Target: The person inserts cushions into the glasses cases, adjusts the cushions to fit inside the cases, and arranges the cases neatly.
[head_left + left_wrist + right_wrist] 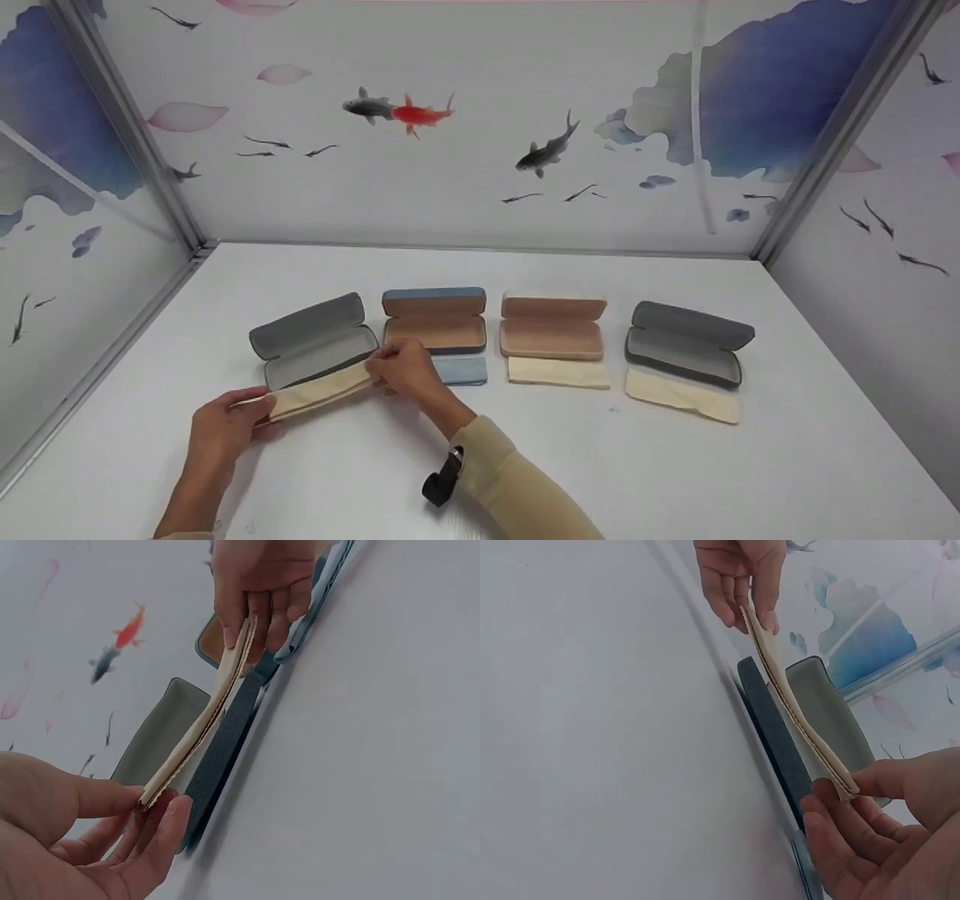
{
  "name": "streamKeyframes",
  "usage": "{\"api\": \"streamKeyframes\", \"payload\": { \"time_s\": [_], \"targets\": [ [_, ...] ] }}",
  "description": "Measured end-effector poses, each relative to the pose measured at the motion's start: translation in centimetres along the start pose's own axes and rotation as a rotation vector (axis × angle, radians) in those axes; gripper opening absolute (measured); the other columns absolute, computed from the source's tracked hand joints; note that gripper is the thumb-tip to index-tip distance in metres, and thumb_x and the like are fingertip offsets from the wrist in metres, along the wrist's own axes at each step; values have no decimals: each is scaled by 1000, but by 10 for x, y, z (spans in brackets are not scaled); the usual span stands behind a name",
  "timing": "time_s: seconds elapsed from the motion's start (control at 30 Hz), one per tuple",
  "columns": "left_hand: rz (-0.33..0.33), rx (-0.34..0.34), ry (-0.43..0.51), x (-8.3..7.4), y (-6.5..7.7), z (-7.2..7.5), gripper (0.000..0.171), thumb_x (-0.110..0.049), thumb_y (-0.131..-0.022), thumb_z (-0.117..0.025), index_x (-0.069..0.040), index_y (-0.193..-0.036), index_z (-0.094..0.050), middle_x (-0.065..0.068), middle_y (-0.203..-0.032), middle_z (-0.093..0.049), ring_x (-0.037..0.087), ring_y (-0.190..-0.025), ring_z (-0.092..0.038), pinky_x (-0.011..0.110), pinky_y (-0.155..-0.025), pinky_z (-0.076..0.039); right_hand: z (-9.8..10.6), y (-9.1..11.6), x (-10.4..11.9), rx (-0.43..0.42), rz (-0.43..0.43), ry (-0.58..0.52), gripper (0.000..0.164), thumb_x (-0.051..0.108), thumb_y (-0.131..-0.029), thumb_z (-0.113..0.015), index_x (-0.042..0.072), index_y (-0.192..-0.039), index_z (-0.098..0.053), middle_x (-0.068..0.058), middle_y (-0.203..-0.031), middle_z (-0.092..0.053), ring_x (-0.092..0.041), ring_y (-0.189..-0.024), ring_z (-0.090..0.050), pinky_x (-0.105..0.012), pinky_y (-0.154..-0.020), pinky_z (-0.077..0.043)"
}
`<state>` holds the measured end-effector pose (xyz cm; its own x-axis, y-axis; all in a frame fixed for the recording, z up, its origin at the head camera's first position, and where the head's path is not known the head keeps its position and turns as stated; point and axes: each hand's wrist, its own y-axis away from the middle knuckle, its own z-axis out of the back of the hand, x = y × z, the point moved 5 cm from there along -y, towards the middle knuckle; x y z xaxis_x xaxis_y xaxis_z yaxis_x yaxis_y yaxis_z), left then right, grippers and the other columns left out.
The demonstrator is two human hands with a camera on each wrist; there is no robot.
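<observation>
A folded cream cloth [322, 391] is stretched between my two hands. My left hand [225, 427] pinches its left end, and my right hand [409, 369] pinches the other end. In the left wrist view the cloth [196, 729] shows layered edges and sags slightly. Just behind it lies an open grey glasses case [315, 341], its lid raised and its inside light grey. The right wrist view shows the cloth [795, 712] held above the front edge of that case [774, 736].
To the right stand an open blue case [435, 330], an open pink case [553, 337] and another open grey case [686, 349]. A folded blue cloth [461, 371] and cream cloths [559, 373] [682, 396] lie before them. Printed panels [480, 202] wall the white table [570, 480].
</observation>
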<state>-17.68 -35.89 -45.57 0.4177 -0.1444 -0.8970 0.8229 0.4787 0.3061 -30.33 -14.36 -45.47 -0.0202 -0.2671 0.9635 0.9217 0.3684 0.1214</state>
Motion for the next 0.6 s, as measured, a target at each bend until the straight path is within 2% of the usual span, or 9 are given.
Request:
{"api": "streamKeyframes", "payload": {
  "time_s": [0.17,0.3,0.4,0.6],
  "targets": [
    [-42,11,49,-7,1,0,49,-11,-98,-62,7,-142,-48,28,-135,-56,3,-84,-64,18,-75,-59,2,-6,1,-17,17,-44,9,10,-89,-73,5,-95,-72,-3,-81,-69,-10,-64,-62,-23,-55,-53],
    [-71,-8,135,-16,2,3,49,-7,-97,-63,9,-141,-47,12,-112,-68,0,-80,-67,18,-76,-59,4,-11,4,-23,10,-87,13,10,-87,-76,4,-98,-73,-5,-86,-70,-9,-69,-62,-24,-61,-56],
    [-80,-31,162,-24,1,4,50,-8,-96,-64,8,-141,-49,-2,-98,-69,0,-77,-68,18,-75,-59,6,-16,7,-30,4,-130,14,9,-87,-76,3,-99,-73,-6,-89,-71,-10,-73,-64,-27,-67,-59],
    [-55,-52,193,-30,-3,4,50,-7,-94,-66,8,-139,-51,-12,-82,-67,0,-73,-67,19,-73,-59,7,-23,12,-41,2,-174,12,7,-87,-76,3,-97,-72,-6,-90,-70,-11,-75,-65,-29,-72,-61]
  ]
}}
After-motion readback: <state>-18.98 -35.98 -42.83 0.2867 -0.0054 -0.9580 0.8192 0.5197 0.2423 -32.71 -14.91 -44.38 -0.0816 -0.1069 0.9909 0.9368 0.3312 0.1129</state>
